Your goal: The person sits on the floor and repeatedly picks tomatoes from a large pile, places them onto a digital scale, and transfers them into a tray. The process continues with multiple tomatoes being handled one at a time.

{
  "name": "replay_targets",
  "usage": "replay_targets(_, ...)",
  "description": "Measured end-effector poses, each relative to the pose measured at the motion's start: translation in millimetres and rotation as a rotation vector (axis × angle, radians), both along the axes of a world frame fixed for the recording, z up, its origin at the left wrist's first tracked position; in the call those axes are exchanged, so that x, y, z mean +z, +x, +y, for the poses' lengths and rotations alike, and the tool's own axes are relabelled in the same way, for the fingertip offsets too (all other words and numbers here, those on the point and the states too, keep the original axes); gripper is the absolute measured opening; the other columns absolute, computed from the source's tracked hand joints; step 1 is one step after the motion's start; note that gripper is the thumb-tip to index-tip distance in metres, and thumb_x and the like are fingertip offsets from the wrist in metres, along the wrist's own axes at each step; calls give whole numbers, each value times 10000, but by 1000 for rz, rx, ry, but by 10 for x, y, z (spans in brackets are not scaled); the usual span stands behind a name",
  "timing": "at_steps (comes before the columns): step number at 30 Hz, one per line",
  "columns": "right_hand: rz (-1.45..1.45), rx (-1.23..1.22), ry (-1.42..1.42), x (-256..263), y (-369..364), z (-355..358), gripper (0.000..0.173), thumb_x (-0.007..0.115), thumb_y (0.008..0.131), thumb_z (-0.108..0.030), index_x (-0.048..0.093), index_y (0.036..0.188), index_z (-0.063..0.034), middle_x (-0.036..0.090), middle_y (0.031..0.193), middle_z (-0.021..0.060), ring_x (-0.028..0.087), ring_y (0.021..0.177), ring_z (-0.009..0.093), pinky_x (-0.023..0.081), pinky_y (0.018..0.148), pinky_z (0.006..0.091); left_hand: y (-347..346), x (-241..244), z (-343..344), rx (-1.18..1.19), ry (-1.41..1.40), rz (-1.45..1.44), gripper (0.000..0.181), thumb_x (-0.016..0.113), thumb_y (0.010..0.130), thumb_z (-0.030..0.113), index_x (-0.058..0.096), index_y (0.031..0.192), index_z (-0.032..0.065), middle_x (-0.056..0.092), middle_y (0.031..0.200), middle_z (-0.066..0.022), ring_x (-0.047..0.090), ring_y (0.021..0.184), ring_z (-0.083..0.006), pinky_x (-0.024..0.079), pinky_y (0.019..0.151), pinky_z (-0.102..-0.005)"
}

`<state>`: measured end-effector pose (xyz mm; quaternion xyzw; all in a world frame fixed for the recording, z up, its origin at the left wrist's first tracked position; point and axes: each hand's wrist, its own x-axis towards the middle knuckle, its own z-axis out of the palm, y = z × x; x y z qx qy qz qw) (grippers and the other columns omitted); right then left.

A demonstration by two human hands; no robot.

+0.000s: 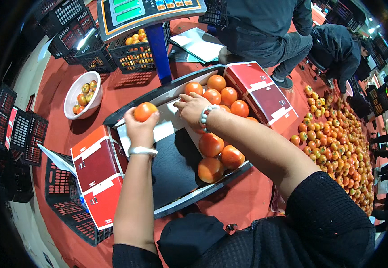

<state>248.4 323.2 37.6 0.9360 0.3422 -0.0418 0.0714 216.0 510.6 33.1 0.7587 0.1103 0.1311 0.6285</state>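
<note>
My left hand (140, 129) holds a ripe tomato (145, 112) over the left part of a carton (158, 112) with white inner walls and a dark base. My right hand (193, 109), with a beaded bracelet at the wrist, reaches palm down across the carton, its fingers spread beside the tomatoes; what lies under the palm is hidden. Several large red tomatoes (210, 144) fill the carton's right side. A red and maroon printed carton flap (261, 92) stands out to the right, another (98, 174) to the left.
Beyond the carton, a digital scale (150, 13) stands on a blue post (158, 52). A pink basin (91, 104) of tomatoes is at the left, near black plastic crates (132, 55). A large tomato pile (338, 144) lies on the red floor at the right. Two people (264, 33) work beyond.
</note>
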Motion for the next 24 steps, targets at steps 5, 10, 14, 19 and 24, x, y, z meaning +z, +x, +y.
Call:
replay_targets(5, -28, -148, 147, -136, -517, 27, 292, 524, 843, -271, 717, 1014, -133, 324, 1485, 20, 216, 1393, 336, 185, 1095, 570, 277, -468, -307, 86, 441, 106, 660, 805, 641, 127, 512, 1232, 92, 416, 1168, -190, 521, 1044, -366, 423, 960, -391)
replay_targets(10, 55, -207, 186, -23, -745, 54, 315, 652, 779, -359, 715, 1015, -159, 315, 1489, 41, 208, 1396, 315, 193, 1111, 523, 529, -667, -585, 115, 618, -101, 455, 711, 752, 106, 577, 1177, 14, 578, 1093, -227, 543, 1065, -375, 425, 942, -405)
replay_targets(14, -28, -127, 259, -185, -841, -58, 287, 691, 733, -292, 687, 975, -138, 476, 1335, 88, 312, 1345, 288, 248, 1066, 550, 505, -775, -500, -22, 298, -113, 453, 689, 784, 150, 556, 1194, 9, 608, 1125, -232, 591, 1021, -394, 460, 897, -419)
replay_targets(19, -119, -187, 507, -97, -723, -192, 177, 664, 734, -229, 636, 869, -117, 590, 1017, 74, 548, 1007, 258, 443, 872, 403, 490, -655, -231, -213, 703, 84, 584, 706, 766, 262, 502, 1261, 28, 588, 1133, -255, 583, 1021, -401, 465, 888, -434)
replay_targets(24, -120, -434, 485, 2, -257, -48, 225, 606, 800, -211, 611, 1013, -140, 577, 1008, 112, 597, 907, 273, 506, 738, 381, 487, -546, -247, -225, 877, 46, 673, 724, 733, 204, 442, 1331, 82, 585, 1121, -215, 591, 984, -390, 480, 880, -427)
